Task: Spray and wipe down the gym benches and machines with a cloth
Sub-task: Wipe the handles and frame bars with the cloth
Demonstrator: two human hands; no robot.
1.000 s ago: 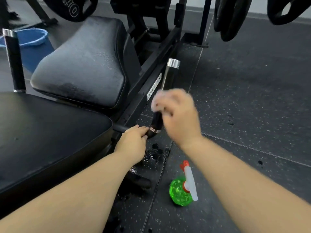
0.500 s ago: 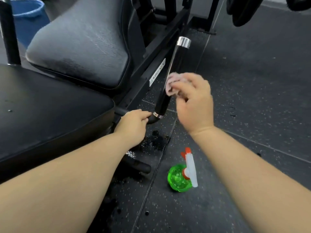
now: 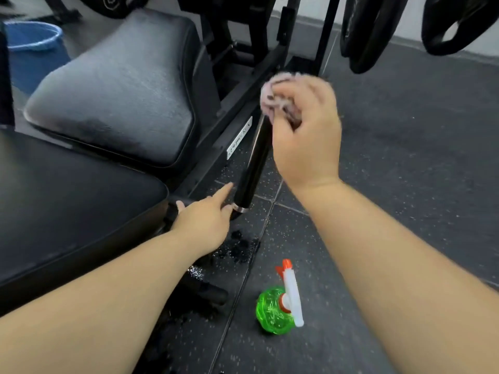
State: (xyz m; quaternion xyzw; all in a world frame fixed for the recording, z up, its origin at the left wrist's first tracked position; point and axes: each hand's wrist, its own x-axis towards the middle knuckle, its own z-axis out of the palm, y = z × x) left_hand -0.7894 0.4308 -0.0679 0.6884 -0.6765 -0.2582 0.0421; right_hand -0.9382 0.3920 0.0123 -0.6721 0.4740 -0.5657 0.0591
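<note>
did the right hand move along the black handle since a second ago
Yes. The right hand and cloth slid up the black handle, now covering its top end.

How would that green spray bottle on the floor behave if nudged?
The spray bottle looks like thin see-through plastic, so probably light. Its round body might roll if tipped over. The floor nearby looks wet, so it may slide.

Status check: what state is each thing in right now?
Cloth: bunched, pressed on the handle's top.
Right grip: curled round the cloth.
Left grip: open, fingers straight, by the handle's base.
Handle: tilted, top covered by the cloth.
Spray bottle: on the floor, unheld.
Floor: wet spots below the handle.
</note>
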